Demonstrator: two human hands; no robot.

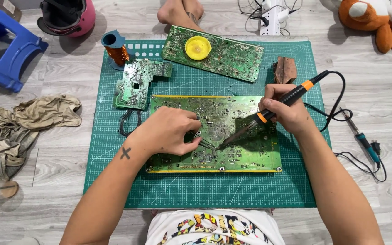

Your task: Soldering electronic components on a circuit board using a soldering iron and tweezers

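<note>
The hot tip of the soldering iron (pixel 268 111) sits very close to the fingers of the left hand (pixel 171 131), so a small slip could burn skin; it could also drag across the large green circuit board (pixel 246 152) and lift a track or bridge two joints. The iron's black cord loops loosely over the edge of the cutting mat (pixel 114 181), and a snag there could jerk the tip off its spot.

The left hand is closed in a pinch around fine tweezers (pixel 205 143), whose points meet the board just beside the iron's tip. The right hand (pixel 284 111) is wrapped firmly around the iron's black-and-orange handle, pen-style. The board lies flat at the mat's centre, under both hands
</note>
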